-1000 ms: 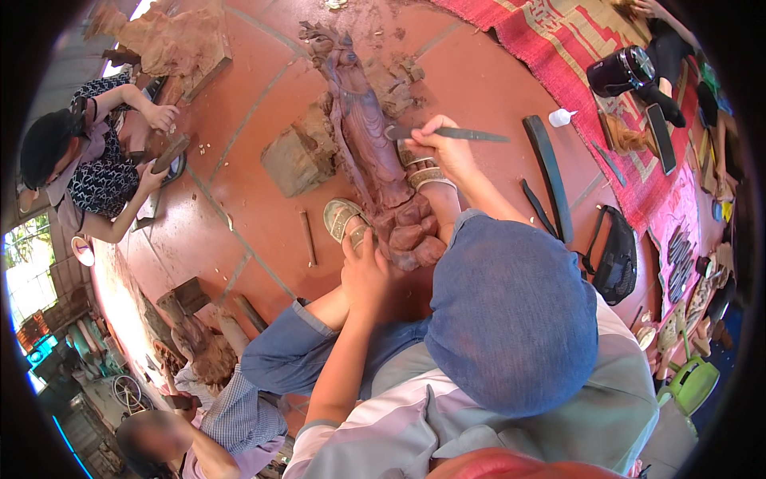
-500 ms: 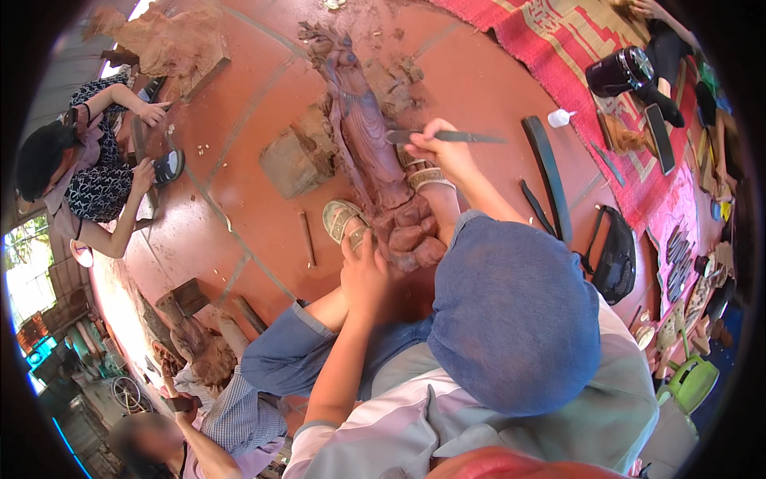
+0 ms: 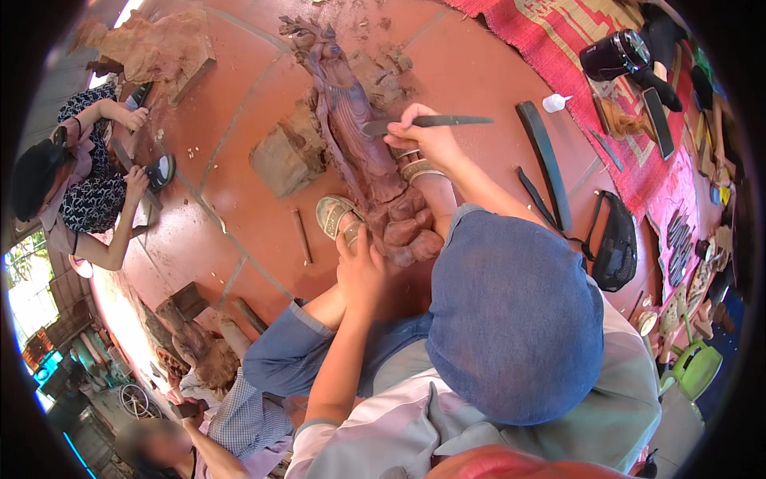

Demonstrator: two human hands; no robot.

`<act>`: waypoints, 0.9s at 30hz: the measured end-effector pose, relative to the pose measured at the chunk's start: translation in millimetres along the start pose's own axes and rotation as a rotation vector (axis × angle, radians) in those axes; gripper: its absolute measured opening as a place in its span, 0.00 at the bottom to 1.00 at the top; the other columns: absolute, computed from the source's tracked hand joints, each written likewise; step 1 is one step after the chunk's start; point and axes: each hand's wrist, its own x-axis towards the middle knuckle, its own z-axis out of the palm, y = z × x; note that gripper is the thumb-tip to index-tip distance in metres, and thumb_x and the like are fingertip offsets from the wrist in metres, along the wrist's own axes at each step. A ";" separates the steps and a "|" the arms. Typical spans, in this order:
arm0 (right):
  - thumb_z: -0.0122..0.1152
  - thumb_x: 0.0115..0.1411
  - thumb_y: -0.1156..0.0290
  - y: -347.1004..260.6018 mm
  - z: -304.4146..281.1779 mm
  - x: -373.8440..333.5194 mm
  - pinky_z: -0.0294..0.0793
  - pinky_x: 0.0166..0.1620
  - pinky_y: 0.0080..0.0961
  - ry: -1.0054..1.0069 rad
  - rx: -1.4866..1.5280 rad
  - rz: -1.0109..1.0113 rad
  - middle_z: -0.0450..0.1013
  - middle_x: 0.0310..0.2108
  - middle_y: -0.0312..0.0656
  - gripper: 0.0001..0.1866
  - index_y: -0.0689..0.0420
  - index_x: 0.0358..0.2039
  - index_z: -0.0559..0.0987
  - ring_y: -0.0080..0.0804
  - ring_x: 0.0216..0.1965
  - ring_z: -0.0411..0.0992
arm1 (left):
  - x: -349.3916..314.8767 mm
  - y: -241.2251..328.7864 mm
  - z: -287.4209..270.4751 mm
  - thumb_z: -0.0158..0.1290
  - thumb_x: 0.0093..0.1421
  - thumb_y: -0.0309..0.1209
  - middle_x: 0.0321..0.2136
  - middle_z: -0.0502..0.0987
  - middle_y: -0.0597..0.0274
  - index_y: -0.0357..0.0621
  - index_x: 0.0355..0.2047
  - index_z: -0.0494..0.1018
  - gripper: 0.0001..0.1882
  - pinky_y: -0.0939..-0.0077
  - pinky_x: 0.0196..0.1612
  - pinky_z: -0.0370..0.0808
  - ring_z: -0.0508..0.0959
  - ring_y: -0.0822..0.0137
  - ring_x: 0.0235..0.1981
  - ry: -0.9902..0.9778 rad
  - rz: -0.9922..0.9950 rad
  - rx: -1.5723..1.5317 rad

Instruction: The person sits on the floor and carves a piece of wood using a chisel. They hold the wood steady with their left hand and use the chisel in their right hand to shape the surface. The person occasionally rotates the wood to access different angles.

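A reddish-brown carved wooden statue [image 3: 355, 112] of a robed figure leans away from me between my sandalled feet, its rocky base [image 3: 405, 223] nearest me. My right hand [image 3: 431, 142] is closed around a slim dark file [image 3: 455, 120]. The file's flat, rounded end lies over the statue's lower robe; whether it touches the wood is hard to tell. My left hand [image 3: 359, 273] rests beside the base at my left sandal [image 3: 331, 214], fingers stretched out and holding nothing visible.
A rough wood block [image 3: 287, 158] stands left of the statue, near a thin wooden stick [image 3: 302, 237]. To the right are a dark flat bar [image 3: 545, 164], a white bottle [image 3: 554, 103] and a red mat [image 3: 550, 56]. Two people sit at the left with wood pieces.
My right hand has moved slightly left with the file, whose rounded end now overlaps the statue's robe further. The whole view has shifted a little. My left hand stays by the base.
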 end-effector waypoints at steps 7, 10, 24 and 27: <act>0.57 0.58 0.81 -6.2 -2.7 5.8 0.81 0.39 0.28 -0.004 -0.025 -0.015 0.74 0.30 0.42 0.09 0.55 0.25 0.68 0.34 0.33 0.78 | 5.5 6.0 -6.2 0.48 0.58 0.35 0.55 0.59 0.35 0.50 0.57 0.64 0.25 0.54 0.40 0.75 0.75 0.39 0.41 -0.001 -0.009 0.007; 0.58 0.56 0.82 1.1 -6.3 0.0 0.81 0.38 0.28 0.032 0.009 0.020 0.75 0.30 0.43 0.09 0.56 0.25 0.69 0.34 0.32 0.78 | 5.1 2.8 -6.2 0.48 0.58 0.35 0.55 0.59 0.35 0.50 0.57 0.63 0.25 0.53 0.39 0.75 0.75 0.38 0.41 -0.011 -0.015 0.009; 0.60 0.55 0.83 -2.9 -2.5 4.5 0.81 0.36 0.24 -0.013 0.079 -0.097 0.71 0.28 0.38 0.10 0.57 0.24 0.69 0.34 0.32 0.77 | 6.8 1.9 -1.5 0.47 0.58 0.35 0.54 0.59 0.33 0.50 0.56 0.63 0.24 0.53 0.37 0.76 0.75 0.38 0.39 0.023 0.014 0.015; 0.61 0.56 0.80 7.6 -3.8 -2.3 0.80 0.37 0.24 0.015 0.035 -0.024 0.73 0.30 0.39 0.11 0.54 0.24 0.68 0.34 0.33 0.78 | 7.4 2.1 -3.3 0.47 0.57 0.35 0.55 0.59 0.33 0.51 0.57 0.63 0.25 0.53 0.38 0.75 0.75 0.38 0.41 -0.039 -0.014 0.031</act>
